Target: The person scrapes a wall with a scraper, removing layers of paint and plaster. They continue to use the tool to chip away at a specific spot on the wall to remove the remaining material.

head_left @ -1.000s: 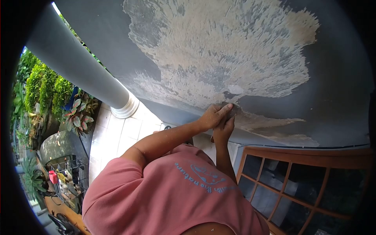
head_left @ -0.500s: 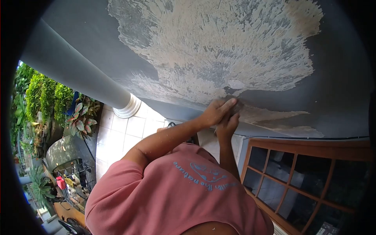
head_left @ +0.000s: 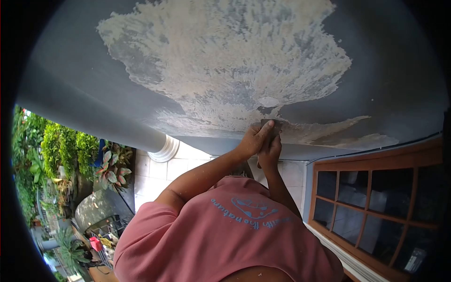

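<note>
My left hand and my right hand are together at the lower part of a grey wall. Both are closed around a scraper, whose flat dark blade meets the wall. Most of the tool is hidden by my fingers. The left thumb lies along it, and the right hand grips lower down. Directly ahead of the blade spreads a large rough patch of exposed pale plaster. A smaller peeled strip runs to the right of my hands. A smooth whitish spot lies just above the blade.
A round grey column with a white base stands to the left on white floor tiles. A wood-framed window is at the right. Plants and a wire basket fill the left side.
The view has turned, so the wall patch sits further left and the window looks larger. Both hands stay on the scraper near the same spot, and they look less blurred now.
</note>
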Demonstrator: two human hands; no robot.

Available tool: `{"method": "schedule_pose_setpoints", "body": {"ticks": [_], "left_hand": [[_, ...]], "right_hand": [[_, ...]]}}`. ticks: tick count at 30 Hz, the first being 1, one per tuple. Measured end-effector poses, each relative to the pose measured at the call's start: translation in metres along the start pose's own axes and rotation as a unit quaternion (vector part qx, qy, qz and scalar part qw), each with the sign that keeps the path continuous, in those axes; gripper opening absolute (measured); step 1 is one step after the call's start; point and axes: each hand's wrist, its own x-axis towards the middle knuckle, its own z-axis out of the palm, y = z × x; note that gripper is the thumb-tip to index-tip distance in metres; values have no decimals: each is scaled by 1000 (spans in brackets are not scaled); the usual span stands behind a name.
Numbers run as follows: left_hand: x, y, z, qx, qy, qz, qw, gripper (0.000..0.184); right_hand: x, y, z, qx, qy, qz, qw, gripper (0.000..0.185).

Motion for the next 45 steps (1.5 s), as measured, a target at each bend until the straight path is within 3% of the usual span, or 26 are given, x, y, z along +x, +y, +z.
{"method": "schedule_pose_setpoints", "body": {"ticks": [3,6,10,13,14,20,23,24,26,32,36,42,45], "left_hand": [[-3,12,14,-26,54,72,996,52],[2,31,6,30,5,24,999,53],[-2,28,-1,58,-18,24,998,54],[-3,13,23,-49,88,42,994,54],[-3,15,25,-78,90,5,993,54],[9,6,2,-7,-10,13,1000,57],[-5,30,12,11,35,8,999,60],[-6,40,12,23,10,3,1000,60],[-9,51,6,45,-33,-15,998,60],[2,11,-3,41,-11,-6,999,62],[-7,33,2,36,-28,-37,998,62],[2,25,0,52,-28,-19,998,63],[-4,36,5,27,-44,-5,999,65]], "right_hand": [[0,-2,8,12,52,-57,997,29],[14,-40,-3,-85,49,-34,995,30],[14,-19,3,-48,53,-60,996,32],[2,-3,6,-50,68,-46,995,33],[5,-8,5,-80,80,-50,992,33],[5,-9,-1,-40,49,-2,998,36],[5,-11,8,-57,95,-65,992,34],[2,-16,8,-80,113,-91,986,33],[7,-32,1,-90,87,-53,991,35],[-3,-11,10,-80,96,-44,991,44],[0,-25,3,-125,83,1,989,46],[-5,-6,11,-117,120,-67,984,45],[4,-30,6,-99,105,-29,989,43]]}}
